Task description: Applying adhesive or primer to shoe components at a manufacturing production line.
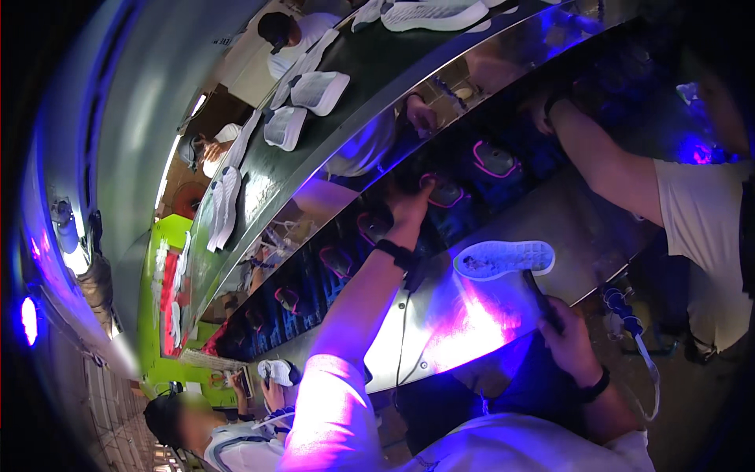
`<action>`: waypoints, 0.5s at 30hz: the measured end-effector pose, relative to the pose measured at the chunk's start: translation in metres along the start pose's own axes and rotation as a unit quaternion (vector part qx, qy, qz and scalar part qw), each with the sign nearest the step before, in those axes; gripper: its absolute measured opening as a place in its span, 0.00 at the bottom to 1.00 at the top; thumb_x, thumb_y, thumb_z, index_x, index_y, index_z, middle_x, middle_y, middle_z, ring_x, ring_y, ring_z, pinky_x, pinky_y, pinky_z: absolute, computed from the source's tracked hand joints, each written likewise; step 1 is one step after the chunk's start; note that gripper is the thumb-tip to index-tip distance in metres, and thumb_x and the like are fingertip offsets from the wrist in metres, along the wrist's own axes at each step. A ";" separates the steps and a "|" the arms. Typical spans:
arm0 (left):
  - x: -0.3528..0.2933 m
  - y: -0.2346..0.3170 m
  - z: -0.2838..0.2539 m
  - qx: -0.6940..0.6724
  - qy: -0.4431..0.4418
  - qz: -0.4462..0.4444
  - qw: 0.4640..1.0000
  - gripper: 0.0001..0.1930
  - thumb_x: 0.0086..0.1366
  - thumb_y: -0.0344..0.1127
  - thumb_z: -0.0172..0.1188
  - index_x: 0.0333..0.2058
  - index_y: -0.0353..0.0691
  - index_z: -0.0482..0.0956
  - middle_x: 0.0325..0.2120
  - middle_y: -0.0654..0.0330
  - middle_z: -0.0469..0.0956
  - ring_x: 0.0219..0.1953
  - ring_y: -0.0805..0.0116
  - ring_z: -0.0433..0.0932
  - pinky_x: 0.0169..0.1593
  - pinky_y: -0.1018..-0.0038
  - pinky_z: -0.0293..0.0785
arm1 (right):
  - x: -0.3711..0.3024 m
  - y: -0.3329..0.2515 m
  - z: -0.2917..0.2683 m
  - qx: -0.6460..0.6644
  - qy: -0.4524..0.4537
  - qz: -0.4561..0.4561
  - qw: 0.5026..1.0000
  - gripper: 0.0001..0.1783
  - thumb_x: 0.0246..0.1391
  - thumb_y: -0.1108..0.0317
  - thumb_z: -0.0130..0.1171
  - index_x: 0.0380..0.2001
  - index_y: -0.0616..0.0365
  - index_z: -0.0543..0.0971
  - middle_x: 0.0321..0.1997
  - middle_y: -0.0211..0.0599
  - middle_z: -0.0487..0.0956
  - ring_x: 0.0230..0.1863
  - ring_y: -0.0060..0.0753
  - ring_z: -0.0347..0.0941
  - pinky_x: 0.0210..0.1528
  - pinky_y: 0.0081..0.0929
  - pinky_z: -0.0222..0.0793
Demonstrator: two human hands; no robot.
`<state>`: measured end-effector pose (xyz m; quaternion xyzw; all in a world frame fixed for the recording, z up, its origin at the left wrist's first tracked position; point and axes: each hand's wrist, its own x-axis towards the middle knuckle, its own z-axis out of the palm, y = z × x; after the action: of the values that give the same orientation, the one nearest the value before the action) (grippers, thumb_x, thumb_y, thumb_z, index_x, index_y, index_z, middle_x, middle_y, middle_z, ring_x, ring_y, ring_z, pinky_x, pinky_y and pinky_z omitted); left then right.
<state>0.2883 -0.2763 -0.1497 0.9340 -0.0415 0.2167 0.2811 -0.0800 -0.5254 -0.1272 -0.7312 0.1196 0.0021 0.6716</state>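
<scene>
While a dark tool is held in the right grip, a pale sole is seen just beyond; judged light, springy, best taken by its rim. Left grip at pink-edged piece; closure cannot be told.

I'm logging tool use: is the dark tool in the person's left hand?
No, the right hand holds the dark tool, its tip by the pale sole.

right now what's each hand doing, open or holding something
Left hand: at a dark, pink-edged shoe piece; cannot tell if it grips.
Right hand: closed, holding a dark stick-like tool, tip at the white sole.
</scene>
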 end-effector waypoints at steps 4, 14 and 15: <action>0.011 0.040 0.002 -0.079 -0.110 -0.239 0.962 0.49 0.52 0.62 0.70 0.65 0.34 0.66 0.64 0.38 0.66 0.66 0.43 0.67 0.71 0.52 0.58 | -0.015 -0.017 0.002 0.005 -0.011 0.029 1.000 0.23 0.59 0.77 0.62 0.57 0.67 0.73 0.34 0.42 0.82 0.36 0.27 0.80 0.40 0.28 0.75; -0.076 -0.036 -0.143 -0.508 -0.240 -0.353 0.748 0.14 0.65 0.30 0.58 0.49 0.38 0.79 0.43 0.55 0.81 0.43 0.61 0.82 0.44 0.63 0.84 | -0.027 -0.018 0.008 -0.037 0.032 -0.142 0.989 0.24 0.56 0.78 0.63 0.57 0.67 0.75 0.47 0.54 0.84 0.49 0.37 0.83 0.53 0.29 0.74; -0.106 -0.037 -0.170 -0.516 -0.273 -0.289 0.759 0.19 0.62 0.29 0.61 0.53 0.38 0.77 0.43 0.57 0.81 0.41 0.64 0.83 0.44 0.66 0.85 | -0.030 -0.019 0.008 -0.035 0.033 -0.143 0.988 0.24 0.56 0.78 0.63 0.57 0.67 0.75 0.47 0.54 0.84 0.49 0.37 0.83 0.53 0.29 0.74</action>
<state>0.1352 -0.1575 -0.0867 0.6345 0.0501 -0.1933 0.7466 -0.1045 -0.5111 -0.1045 -0.7637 0.0352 -0.1139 0.6345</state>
